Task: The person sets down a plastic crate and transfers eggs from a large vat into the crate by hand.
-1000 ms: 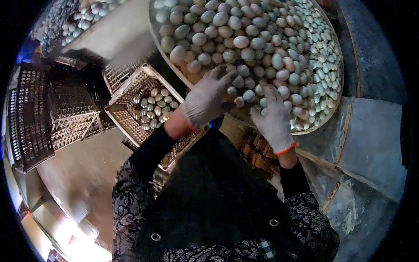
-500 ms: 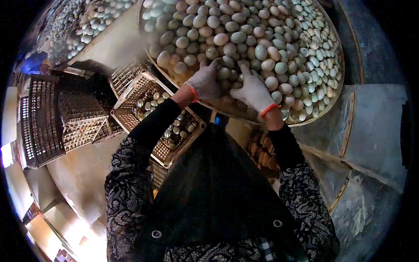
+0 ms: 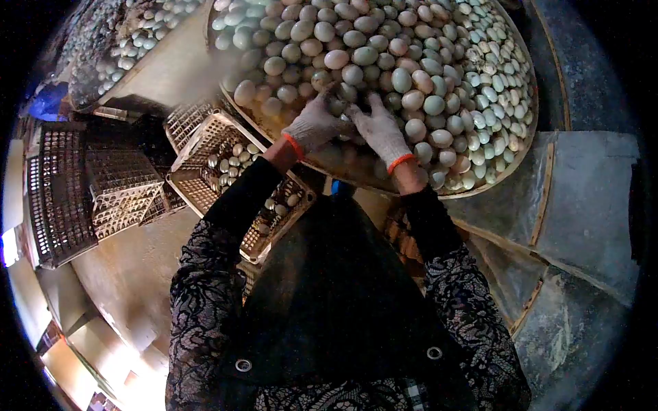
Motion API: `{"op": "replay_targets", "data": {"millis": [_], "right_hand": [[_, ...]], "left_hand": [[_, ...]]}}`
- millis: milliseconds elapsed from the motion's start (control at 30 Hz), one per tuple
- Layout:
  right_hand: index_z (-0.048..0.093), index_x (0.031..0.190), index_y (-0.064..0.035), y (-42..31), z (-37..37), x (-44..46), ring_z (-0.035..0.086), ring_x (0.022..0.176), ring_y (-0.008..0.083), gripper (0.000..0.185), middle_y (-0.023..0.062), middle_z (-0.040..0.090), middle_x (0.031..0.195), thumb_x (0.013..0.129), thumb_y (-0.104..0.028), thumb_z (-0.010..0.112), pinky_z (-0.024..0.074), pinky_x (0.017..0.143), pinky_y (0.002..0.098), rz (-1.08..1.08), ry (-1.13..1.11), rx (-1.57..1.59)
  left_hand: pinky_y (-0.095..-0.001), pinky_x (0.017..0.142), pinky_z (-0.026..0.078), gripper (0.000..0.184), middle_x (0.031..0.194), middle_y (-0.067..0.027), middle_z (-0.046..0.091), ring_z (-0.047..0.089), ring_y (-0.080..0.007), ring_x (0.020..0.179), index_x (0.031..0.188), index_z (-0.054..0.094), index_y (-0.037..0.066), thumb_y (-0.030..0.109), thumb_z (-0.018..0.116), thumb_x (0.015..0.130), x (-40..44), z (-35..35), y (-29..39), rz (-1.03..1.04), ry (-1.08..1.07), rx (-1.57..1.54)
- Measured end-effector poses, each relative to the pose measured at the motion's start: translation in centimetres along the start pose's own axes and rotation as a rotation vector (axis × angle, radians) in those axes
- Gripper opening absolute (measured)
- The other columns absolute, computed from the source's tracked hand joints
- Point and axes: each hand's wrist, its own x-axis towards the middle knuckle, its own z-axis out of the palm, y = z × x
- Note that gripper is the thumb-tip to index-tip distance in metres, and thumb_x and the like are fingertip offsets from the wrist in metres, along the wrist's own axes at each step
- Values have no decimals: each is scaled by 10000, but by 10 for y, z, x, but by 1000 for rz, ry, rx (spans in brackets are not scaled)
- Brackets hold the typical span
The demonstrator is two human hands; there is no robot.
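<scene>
A broad round basket (image 3: 322, 173) is heaped with pale white, pinkish and bluish eggs (image 3: 364, 56). At its near edge my left hand (image 3: 315, 125), in a whitish glove with an orange cuff, curls around eggs from the left. My right hand (image 3: 380, 131), gloved the same way, closes in from the right, its fingers bent over eggs. The two hands nearly meet, with a few eggs gathered between them. How many eggs they hold is hidden by the gloves.
Left of the basket, a plastic crate (image 3: 195, 183) holds some eggs and sits partly under my left arm. Dark stacked crates (image 3: 63, 192) stand farther left. Another heap of eggs (image 3: 140, 42) lies at upper left. Grey sheeting (image 3: 589, 198) covers the right side.
My hands have drawn closer together, the right one moving left, and now close around eggs. The view has shifted slightly, so the basket and crates appear a little farther left.
</scene>
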Motion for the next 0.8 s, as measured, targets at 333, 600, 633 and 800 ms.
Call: {"op": "replay_targets", "data": {"millis": [333,600,633,800], "right_hand": [[255,1453,21,69,39,43,356,1337,257,716,182,380,1445,948,-420,505,255,1101,311,-231,-150,165],[357,1397,5,8,-5,-4,379,1323,284,677,167,424,1414,926,-448,535,281,1107,351,-163,-211,623],[359,1399,2,6,-8,-8,365,1334,294,696,170,417,1420,918,-466,545,273,1112,352,-230,-202,596],[308,1428,9,38,8,13,337,1359,310,610,168,387,1449,962,-336,498,253,1127,346,-363,-88,240]], "left_hand": [[-315,950,456,853,1293,-116,525,522,-180,1118,1408,353,14,183,795,699,3,-15,2,50,-158,-68],[-291,905,471,822,1234,-108,555,533,-167,1074,1396,387,23,191,793,701,3,-20,6,106,-143,-48],[-282,868,485,820,1216,-106,564,546,-164,1038,1397,387,26,195,791,704,-3,-20,14,76,-158,-83],[-306,954,464,736,1316,-65,523,507,-165,1150,1408,369,51,122,743,778,-13,-24,34,-10,-210,-155]]}}
